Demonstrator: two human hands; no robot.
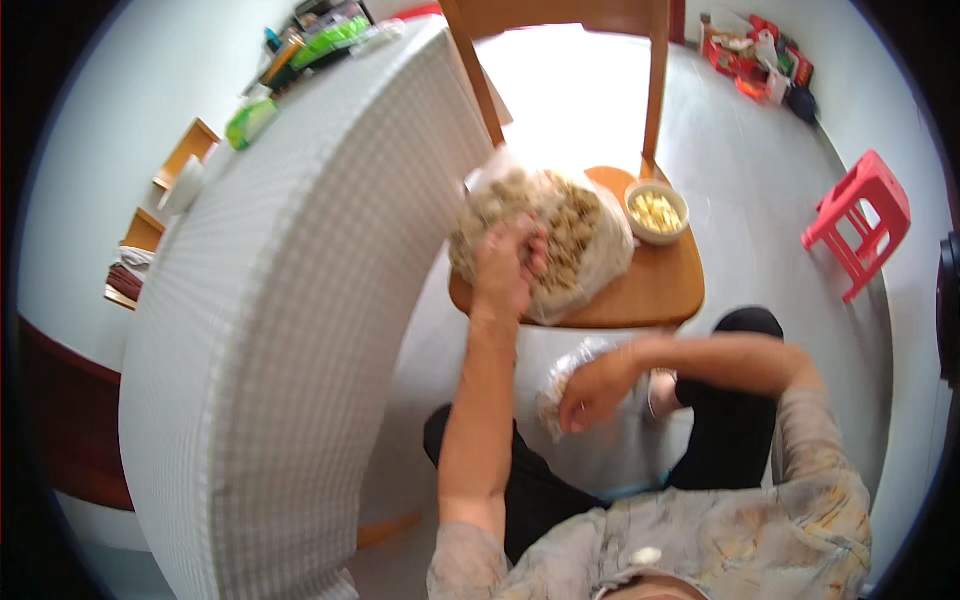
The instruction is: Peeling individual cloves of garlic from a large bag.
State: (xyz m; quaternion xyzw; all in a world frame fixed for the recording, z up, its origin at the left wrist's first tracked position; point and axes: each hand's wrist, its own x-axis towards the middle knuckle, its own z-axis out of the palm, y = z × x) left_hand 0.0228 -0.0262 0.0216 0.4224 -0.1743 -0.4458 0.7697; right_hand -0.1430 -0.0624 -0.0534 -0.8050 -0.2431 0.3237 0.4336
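A big translucent plastic bag (pixel 611 255) full of small tan-brown pieces (pixel 574 232) rests open on the seat of a wooden chair (pixel 652 300). My left hand (pixel 514 259) is over the bag's contents with its fingers curled; whether something is in them is hidden. Lower down, my right hand (pixel 600 390) is blurred, fingers bent downward, beside a smaller clear plastic bag (pixel 561 379) between my legs. Some light brown stuff shows inside that bag, and my hand partly covers it. A white bowl (pixel 657 238) of pale yellow chunks (pixel 655 213) stands at the seat's right side.
To the left runs a long table under a grey-checked cloth (pixel 300 262), with green packets (pixel 330 41) and a white bowl (pixel 183 187) along its far side. A red plastic stool (pixel 862 217) stands by the right wall. Bags and boxes (pixel 761 60) are heaped in the back right corner.
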